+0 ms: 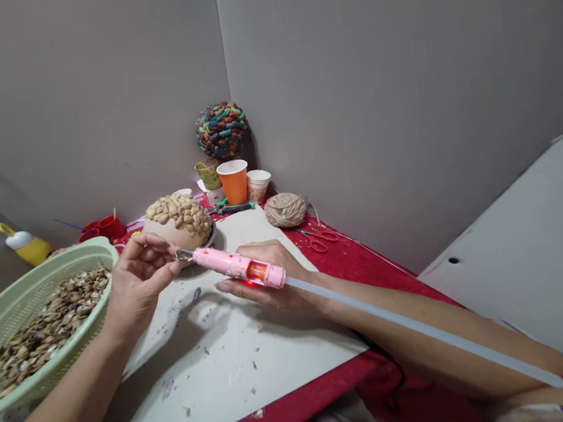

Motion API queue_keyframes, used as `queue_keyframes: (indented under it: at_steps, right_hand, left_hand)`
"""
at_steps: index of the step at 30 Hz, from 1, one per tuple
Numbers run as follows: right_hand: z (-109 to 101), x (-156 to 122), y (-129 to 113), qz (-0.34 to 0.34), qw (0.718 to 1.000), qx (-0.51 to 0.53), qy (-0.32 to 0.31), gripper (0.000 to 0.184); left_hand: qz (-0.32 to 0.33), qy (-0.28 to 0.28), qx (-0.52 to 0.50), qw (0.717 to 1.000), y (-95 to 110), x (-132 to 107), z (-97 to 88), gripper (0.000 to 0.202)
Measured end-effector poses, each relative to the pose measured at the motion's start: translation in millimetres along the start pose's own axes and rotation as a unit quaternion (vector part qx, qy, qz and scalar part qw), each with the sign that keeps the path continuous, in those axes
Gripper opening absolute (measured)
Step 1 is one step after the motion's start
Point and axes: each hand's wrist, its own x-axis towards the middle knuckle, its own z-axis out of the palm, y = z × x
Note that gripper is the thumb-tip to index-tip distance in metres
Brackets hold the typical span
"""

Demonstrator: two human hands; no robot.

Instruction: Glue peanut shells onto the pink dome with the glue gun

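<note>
My right hand is wrapped round a pink hot glue gun, its small light glowing red-orange. A long translucent glue stick runs out of its back end, over my right forearm. The gun's metal nozzle points left, right at the fingertips of my left hand. There thumb and forefinger are pinched together, and what they hold is too small and covered to make out. Just behind stands a beige rounded form, its top covered with pale shell-like pieces.
A green basket of small brown shells stands at left. A whitish board with scattered bits lies on red cloth. Farther back are a twine ball, red-handled scissors, an orange cup and a multicoloured ball.
</note>
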Motion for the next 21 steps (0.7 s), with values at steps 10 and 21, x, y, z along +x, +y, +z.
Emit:
queue_keyframes:
  at_steps: [10,21]
  right_hand:
    - [-1.4,0.3,-1.7,0.001,1.0,-0.016,0.002,0.036]
    - [-1.7,-0.4,-3.6,0.024,1.0,0.019,-0.008,0.036]
  left_hand:
    - [0.001,-0.004,-0.027,1.0,1.9,-0.8,0.2,0.034]
    - [0.016,0.008,-0.04,0.999,-1.4,1.2,-1.6,0.038]
